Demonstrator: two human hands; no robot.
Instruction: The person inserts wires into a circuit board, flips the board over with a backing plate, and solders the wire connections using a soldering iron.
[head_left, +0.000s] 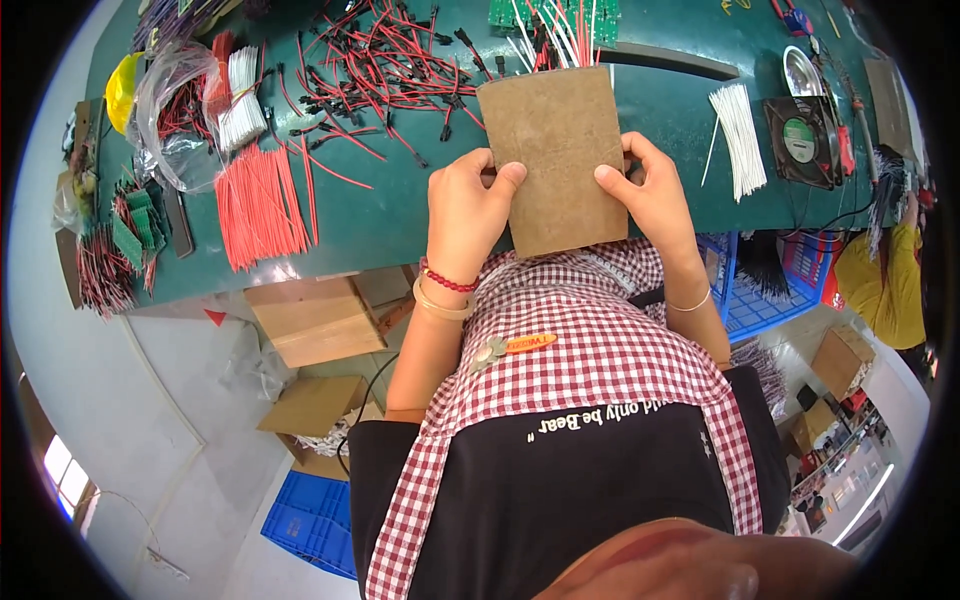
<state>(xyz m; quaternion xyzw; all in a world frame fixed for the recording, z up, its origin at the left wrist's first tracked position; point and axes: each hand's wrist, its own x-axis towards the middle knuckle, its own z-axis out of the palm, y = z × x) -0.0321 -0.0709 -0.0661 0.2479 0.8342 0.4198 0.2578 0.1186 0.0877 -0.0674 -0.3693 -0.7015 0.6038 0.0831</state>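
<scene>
A flat, rectangular brown board (556, 160) is held up at the near edge of the table, between my two hands. My left hand (470, 205) grips its left side, thumb on the face towards me and fingers behind. On the opposite side my right hand (650, 190) pinches the edge the same way. Past the board's far edge stick out red and white wires (560, 45), beside a panel of green circuit boards (507, 12). What lies behind the board is hidden.
Loose red-and-black connector leads (385, 70) cover the table's far left. Nearer lie red wires (260, 205) and a white wire bundle (240, 95). To the right are white wires (738, 140), a black fan (803, 142) and a metal dish (800, 72). A blue crate (755, 300) stands below.
</scene>
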